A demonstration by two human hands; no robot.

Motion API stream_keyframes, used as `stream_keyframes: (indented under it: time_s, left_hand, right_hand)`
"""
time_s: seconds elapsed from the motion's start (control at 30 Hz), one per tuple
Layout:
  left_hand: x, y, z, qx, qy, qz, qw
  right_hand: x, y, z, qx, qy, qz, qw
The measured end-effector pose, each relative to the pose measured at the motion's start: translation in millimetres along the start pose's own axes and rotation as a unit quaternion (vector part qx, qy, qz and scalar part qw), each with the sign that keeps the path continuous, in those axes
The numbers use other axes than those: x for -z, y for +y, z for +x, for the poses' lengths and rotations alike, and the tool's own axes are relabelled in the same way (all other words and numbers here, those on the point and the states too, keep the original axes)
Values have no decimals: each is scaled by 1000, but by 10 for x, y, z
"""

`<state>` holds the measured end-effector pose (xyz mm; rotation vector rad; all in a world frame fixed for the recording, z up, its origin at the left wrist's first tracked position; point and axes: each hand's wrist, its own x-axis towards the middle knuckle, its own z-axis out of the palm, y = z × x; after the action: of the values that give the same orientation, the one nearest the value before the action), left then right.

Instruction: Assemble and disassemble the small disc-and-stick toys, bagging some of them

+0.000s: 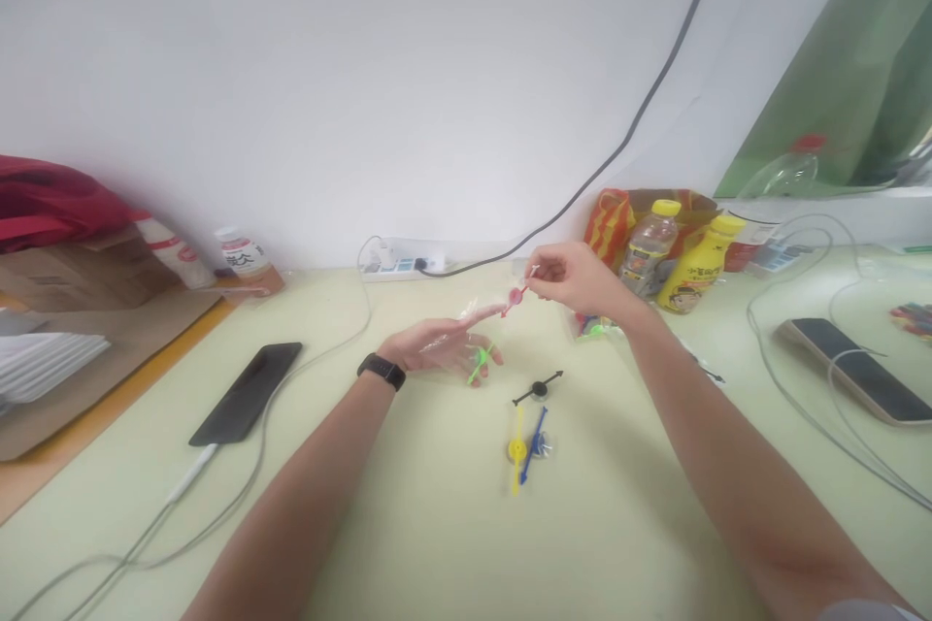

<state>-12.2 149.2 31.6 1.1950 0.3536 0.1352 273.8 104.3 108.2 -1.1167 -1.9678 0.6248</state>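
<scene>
My right hand (572,279) is closed in a pinch on one end of a red arrow spinner (515,297) with a round hub. Its other end hangs beside the fingertips of my left hand (437,342). My left hand holds a crinkled clear plastic bag (452,340), its fingers partly bent around it. A green arrow spinner (479,365) shows at those fingers; whether it lies inside the bag is hard to tell. Below on the table lie a black arrow spinner (539,389), a yellow one (516,449) and a blue one (537,444).
Behind my right hand lies a bag of coloured pieces (595,326). Bottles, one yellow (699,267), stand near the wall. A phone (248,393) charges at left, and another device (863,369) lies at right among cables. A power strip (408,262) sits by the wall.
</scene>
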Motion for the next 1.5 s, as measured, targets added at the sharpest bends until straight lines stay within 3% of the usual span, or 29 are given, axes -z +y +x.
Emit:
stream_keyframes:
  time_s: [0.17, 0.4, 0.6, 0.73, 1.03, 1.2, 1.5]
  left_hand:
    - [-18, 18, -7, -12, -11, 18, 1000]
    - [29, -27, 18, -32, -16, 24, 999]
    - [24, 0, 8, -27, -12, 23, 999]
    - [25, -1, 7, -21, -8, 22, 1000]
    - [18, -7, 11, -18, 3, 24, 1000]
    - [15, -15, 21, -29, -8, 8, 1000]
    - [3, -16, 22, -39, -22, 1, 999]
  right_hand:
    - [-5, 24, 7, -9, 34, -5, 999]
    - [-103, -88, 2, -8, -1, 26, 1000]
    - [-31, -46, 12, 7, 17, -27, 999]
    - [13, -25, 8, -1, 12, -6, 1000]
    - [219, -171, -75, -27, 112, 46, 992]
    - [316, -253, -125, -54, 43, 55, 996]
    - [252, -220, -107, -50, -16, -2, 999]
